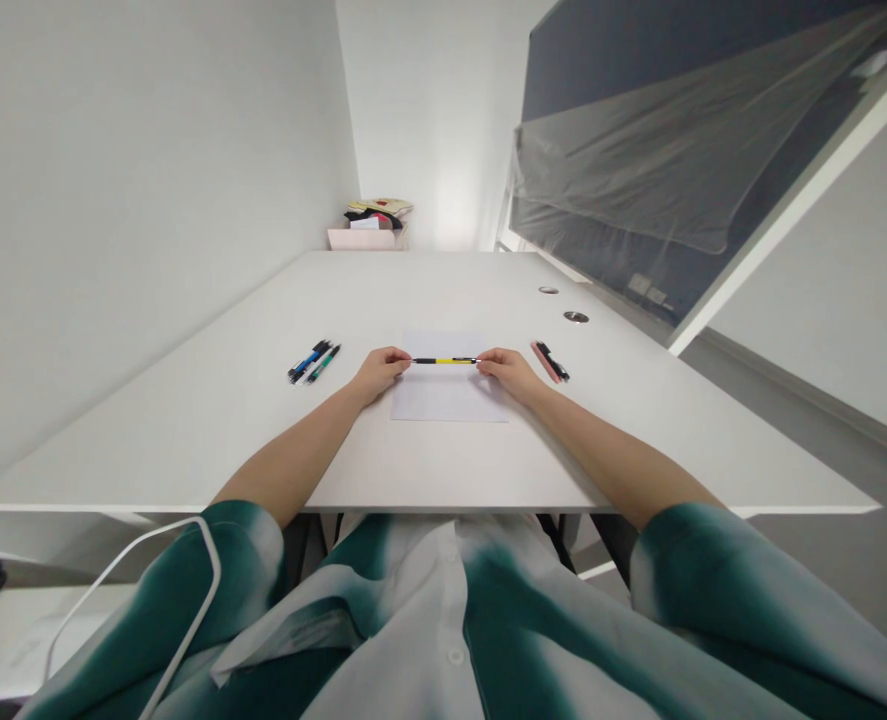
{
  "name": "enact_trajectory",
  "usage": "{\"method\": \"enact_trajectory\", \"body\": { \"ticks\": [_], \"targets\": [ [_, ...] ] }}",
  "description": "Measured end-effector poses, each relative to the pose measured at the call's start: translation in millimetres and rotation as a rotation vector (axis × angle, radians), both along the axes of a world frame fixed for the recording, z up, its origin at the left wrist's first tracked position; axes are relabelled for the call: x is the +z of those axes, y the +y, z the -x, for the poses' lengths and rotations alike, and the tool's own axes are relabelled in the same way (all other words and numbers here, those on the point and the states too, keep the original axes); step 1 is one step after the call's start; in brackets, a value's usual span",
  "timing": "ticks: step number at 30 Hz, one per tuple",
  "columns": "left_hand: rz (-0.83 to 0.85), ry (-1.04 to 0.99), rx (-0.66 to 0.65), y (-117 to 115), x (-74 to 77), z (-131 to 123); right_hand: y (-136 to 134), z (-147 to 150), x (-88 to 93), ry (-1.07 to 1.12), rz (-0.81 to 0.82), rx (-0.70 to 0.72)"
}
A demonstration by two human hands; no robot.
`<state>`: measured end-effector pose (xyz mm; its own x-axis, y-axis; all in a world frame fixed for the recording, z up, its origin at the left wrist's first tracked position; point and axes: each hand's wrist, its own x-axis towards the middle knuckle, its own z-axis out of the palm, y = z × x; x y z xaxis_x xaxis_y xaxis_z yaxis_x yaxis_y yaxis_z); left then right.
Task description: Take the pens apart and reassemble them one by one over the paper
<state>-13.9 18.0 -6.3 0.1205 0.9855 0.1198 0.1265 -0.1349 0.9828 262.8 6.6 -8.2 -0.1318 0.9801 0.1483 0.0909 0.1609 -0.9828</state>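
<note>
Looking forward and down along a long white desk point(188, 430), the view is taking in a dark panel under clear plastic sheeting point(675, 150) at the upper right of the frame and a person's green-and-white patterned shirt point(450, 640) along the bottom edge. A pale pink box point(364, 238) is sitting at the far end of the desk, near top centre. At centre, a rectangular sheet of white paper point(450, 395) is lying on the desk. Above it, the left hand point(379, 373) and right hand point(510, 372) are each pinching one end of a slim yellow-and-black pen point(444, 360), closed on it from either side. The pen's long axis is running level from left to right, with both hands equally near. Two slim blue and green pens point(309, 362) are lying left of the paper, and a black pen on a pink case point(548, 362) is lying to its right. No writing is readable.
</note>
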Motion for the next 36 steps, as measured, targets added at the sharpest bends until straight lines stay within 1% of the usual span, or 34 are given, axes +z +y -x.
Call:
{"method": "enact_trajectory", "body": {
  "ticks": [19,25,36],
  "targets": [
    [-0.01,0.0,-0.008,2.5,-3.3,0.3,-0.7,0.8,0.2,-0.011,-0.003,-0.016],
    [0.002,0.006,0.005,1.9,-1.8,-0.7,0.3,1.6,-1.1,0.004,0.008,-0.029],
    [-0.015,0.011,-0.009,1.4,-2.2,-0.4,0.6,1.9,-0.9,-0.05,-0.009,-0.037]
  ]
}}
